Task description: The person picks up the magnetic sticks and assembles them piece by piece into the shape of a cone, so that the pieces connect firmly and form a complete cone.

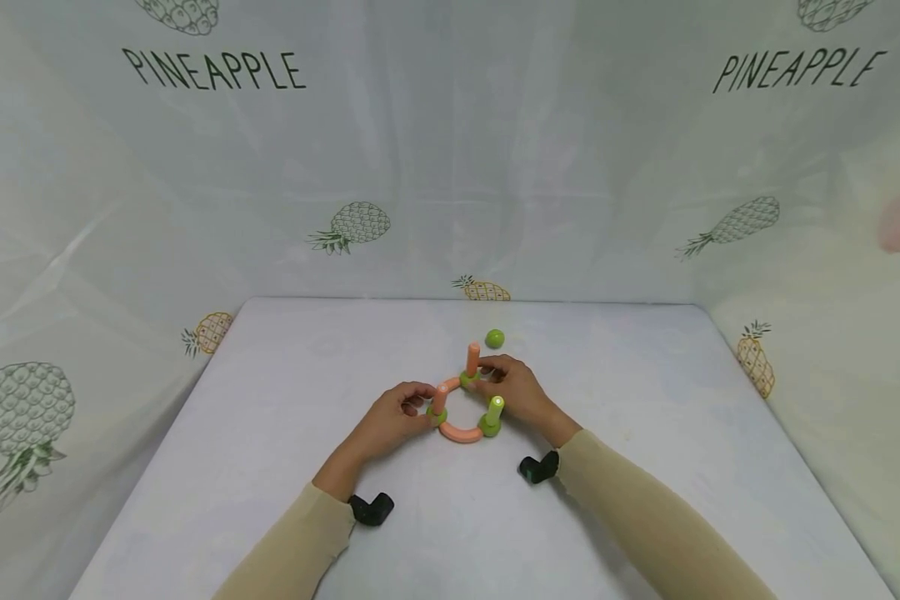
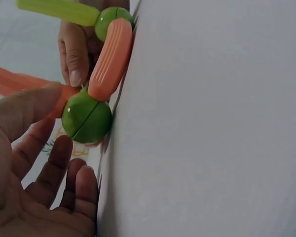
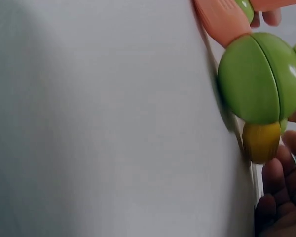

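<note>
A ring of a stick-and-ball building toy lies on the table, with curved orange pieces (image 1: 461, 434) joined by green balls. My left hand (image 1: 393, 423) pinches its left corner, where an upright orange stick (image 1: 440, 398) rises from a green ball (image 2: 87, 117). In the left wrist view the thumb lies against the stick's base, its other fingers loosely bent below. At the ring's far corner, my right hand (image 1: 521, 392) holds a green ball (image 1: 468, 380) bearing another orange stick (image 1: 473, 358). A lime stick (image 1: 496, 409) stands on the near right ball (image 3: 251, 79). A yellow curved piece (image 3: 261, 143) joins this ball near the right fingers.
A loose green ball (image 1: 495, 338) sits on the white table (image 1: 330, 350) beyond the ring. Pineapple-printed curtain (image 1: 450, 150) hangs behind the table and along its sides. Black wrist cameras (image 1: 372, 509) jut out at both sleeves.
</note>
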A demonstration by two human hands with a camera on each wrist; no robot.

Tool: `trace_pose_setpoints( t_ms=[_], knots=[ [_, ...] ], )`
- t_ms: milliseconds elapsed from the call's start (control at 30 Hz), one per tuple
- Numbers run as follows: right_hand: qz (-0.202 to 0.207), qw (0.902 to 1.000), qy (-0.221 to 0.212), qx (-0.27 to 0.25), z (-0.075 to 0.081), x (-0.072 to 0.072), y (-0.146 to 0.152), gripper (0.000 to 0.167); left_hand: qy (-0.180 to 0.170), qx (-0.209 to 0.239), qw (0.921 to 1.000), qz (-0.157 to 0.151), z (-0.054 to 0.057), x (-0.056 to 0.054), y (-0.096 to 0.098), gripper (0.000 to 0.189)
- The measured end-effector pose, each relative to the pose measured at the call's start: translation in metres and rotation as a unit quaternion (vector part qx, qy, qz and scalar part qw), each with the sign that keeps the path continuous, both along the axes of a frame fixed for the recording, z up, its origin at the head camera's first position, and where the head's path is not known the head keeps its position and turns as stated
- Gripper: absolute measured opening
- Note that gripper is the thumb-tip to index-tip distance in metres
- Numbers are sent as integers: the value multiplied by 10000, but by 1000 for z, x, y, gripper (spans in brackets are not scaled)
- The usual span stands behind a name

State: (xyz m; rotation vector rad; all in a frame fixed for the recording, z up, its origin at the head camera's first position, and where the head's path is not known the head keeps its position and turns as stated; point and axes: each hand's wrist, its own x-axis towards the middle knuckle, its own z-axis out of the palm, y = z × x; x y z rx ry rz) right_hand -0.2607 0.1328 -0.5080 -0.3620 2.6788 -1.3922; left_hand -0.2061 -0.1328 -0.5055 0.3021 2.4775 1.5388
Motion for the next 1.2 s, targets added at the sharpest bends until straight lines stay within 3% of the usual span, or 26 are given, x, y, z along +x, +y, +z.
trace_pose_setpoints(
  t_ms=[333,700,933,1200],
  knots=[
    [282,9995,-31,-166,7,-1,20,48,423,-59,9986,321,-3,3,7,27],
    [-252,9991,273,-218,14,-8,37,43,460,-86,9981,398,-2,5,9,26],
    [-581,9965,556,-236,17,-23,44,41,477,-112,9980,402,-4,4,8,25],
    [-616,9974,376,-27,20,-47,43,47,470,-101,9981,396,-3,5,8,26]
  ],
)
